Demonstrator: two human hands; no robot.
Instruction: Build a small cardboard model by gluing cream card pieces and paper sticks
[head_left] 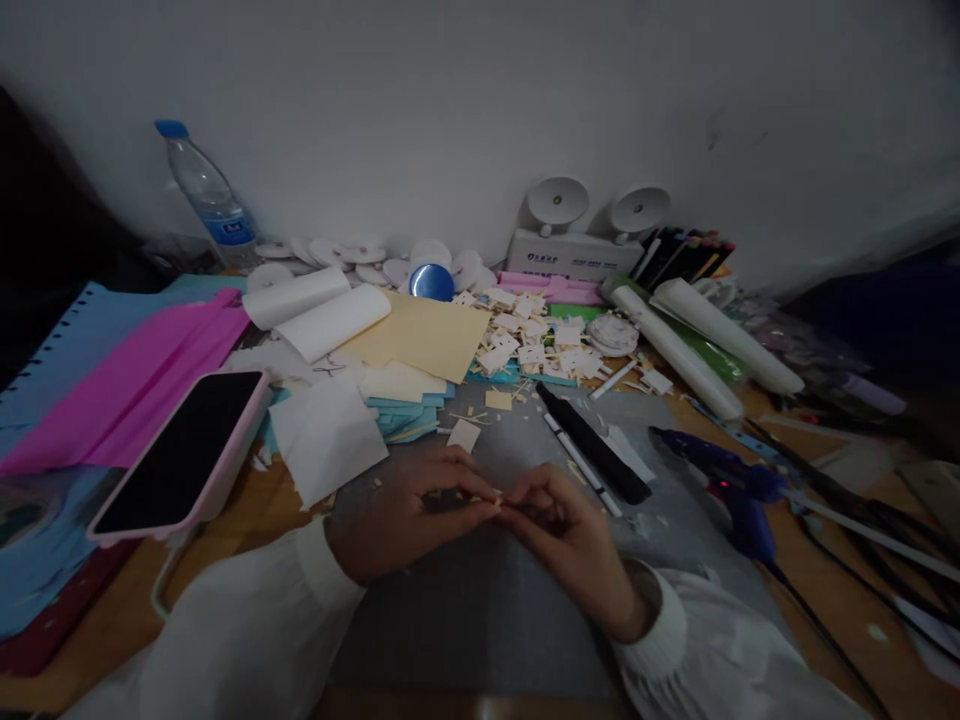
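Note:
My left hand [409, 512] and my right hand [571, 535] meet over a grey cutting mat [480, 610] near the table's front edge. Fingertips of both hands pinch a tiny pale scrap [499, 498] between them; it is too small to name. Both wear white sleeves. Just beyond the hands lie a black craft knife [596, 445] and a white pen [581, 462]. Small cream paper offcuts [536, 345] are heaped further back on the mat's far edge.
A phone in a pink case [180, 450] lies at left on pink and blue paper. A blue glue gun [731, 490] with its cable sits at right. White paper rolls [697, 350], a water bottle [208, 200], markers [686, 255] and a white device line the wall.

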